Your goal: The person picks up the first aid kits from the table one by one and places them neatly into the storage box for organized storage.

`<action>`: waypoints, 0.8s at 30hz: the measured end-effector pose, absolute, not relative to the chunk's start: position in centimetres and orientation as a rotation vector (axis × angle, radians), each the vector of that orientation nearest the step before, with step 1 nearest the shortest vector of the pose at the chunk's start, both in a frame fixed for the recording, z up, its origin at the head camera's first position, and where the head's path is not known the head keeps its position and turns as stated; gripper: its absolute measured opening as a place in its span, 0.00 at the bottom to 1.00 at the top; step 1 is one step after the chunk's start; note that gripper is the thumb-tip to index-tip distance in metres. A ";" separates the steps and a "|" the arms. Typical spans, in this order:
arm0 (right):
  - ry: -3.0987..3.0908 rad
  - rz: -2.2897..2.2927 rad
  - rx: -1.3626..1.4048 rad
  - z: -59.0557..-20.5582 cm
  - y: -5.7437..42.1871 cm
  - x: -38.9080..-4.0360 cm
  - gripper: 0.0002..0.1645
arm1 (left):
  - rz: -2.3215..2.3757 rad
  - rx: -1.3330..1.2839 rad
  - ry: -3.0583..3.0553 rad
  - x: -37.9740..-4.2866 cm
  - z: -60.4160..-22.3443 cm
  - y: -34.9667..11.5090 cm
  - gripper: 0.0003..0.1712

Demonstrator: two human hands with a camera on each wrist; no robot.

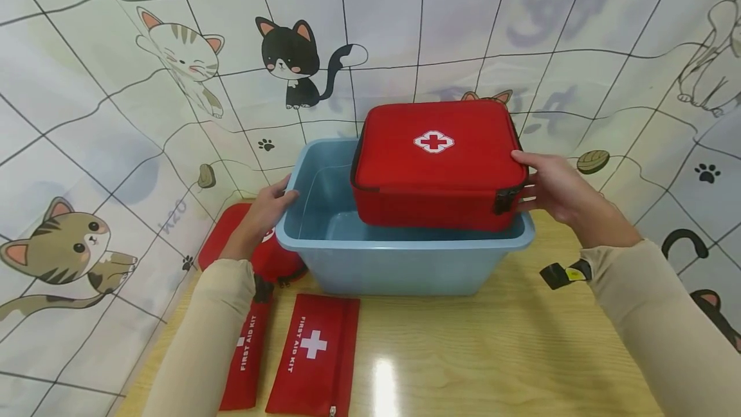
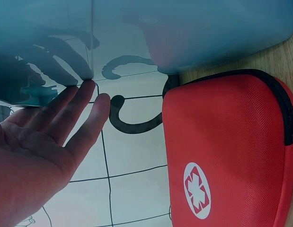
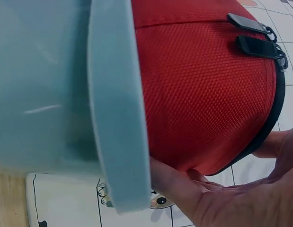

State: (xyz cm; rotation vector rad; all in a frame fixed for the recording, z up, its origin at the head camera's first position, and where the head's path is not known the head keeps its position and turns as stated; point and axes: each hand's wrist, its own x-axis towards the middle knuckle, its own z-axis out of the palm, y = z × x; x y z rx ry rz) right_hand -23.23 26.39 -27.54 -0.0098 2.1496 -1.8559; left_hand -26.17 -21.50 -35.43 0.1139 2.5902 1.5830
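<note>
A large red first aid bag (image 1: 428, 198) with a white-edged cross sits tilted across the right part of a light blue plastic bin (image 1: 393, 269), partly inside it. My right hand (image 1: 556, 192) grips the bag's right end, thumb on top and fingers lower on its side; in the right wrist view the red fabric (image 3: 203, 90) shows two black zipper pulls beside the rim. At the bin's left end, my left hand (image 1: 259, 214) touches the rim. The left wrist view shows its fingers stretched out, fingertips against the bin's outer wall (image 2: 122, 42).
Left of the bin lies a red hard-shell first aid case (image 2: 226, 142), partly behind the left arm. Two flat red first aid pouches, one partly covered by the sleeve (image 1: 249, 352) and one beside it (image 1: 330, 365), lie on the wooden table (image 1: 492, 352). A cat-print curtain (image 1: 405, 31) stands behind.
</note>
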 end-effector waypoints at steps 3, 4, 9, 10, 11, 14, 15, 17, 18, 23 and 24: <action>2.186 -1.822 -0.026 -27.8 25.9 -23.3 0.23 | 1.586 0.112 2.588 -26.2 -35.5 -21.6 0.39; 2.189 -1.816 -0.027 -27.9 25.8 -23.3 0.24 | 1.584 0.111 2.589 -26.2 -35.5 -21.6 0.39; 2.192 -1.789 -0.035 -28.4 25.3 -23.4 0.31 | 1.579 0.114 2.593 -26.1 -35.5 -21.7 0.39; 2.194 -1.785 -0.036 -28.5 25.3 -23.4 0.32 | 1.576 0.114 2.594 -26.1 -35.5 -21.7 0.39; 2.200 -1.779 -0.041 -28.6 25.2 -23.4 0.34 | 1.575 0.114 2.594 -26.1 -35.5 -21.7 0.39; 2.218 -1.767 -0.057 -28.8 25.0 -23.3 0.37 | 1.575 0.106 2.595 -26.2 -35.5 -21.7 0.39; 2.223 -1.763 -0.063 -28.8 24.9 -23.3 0.38 | 1.574 0.102 2.594 -26.2 -35.5 -21.7 0.39; 2.228 -1.758 -0.069 -28.9 24.7 -23.2 0.37 | 1.576 0.096 2.591 -26.2 -35.6 -21.7 0.39; 2.232 -1.755 -0.068 -29.0 24.6 -23.2 0.37 | 1.576 0.095 2.589 -26.2 -35.5 -21.7 0.39; 2.305 -1.761 -0.002 -29.3 24.8 -23.2 0.33 | 1.564 0.080 2.589 -26.3 -35.5 -21.7 0.40; 2.314 -1.783 0.020 -29.3 24.9 -23.2 0.33 | 1.559 0.076 2.593 -26.3 -35.4 -21.7 0.40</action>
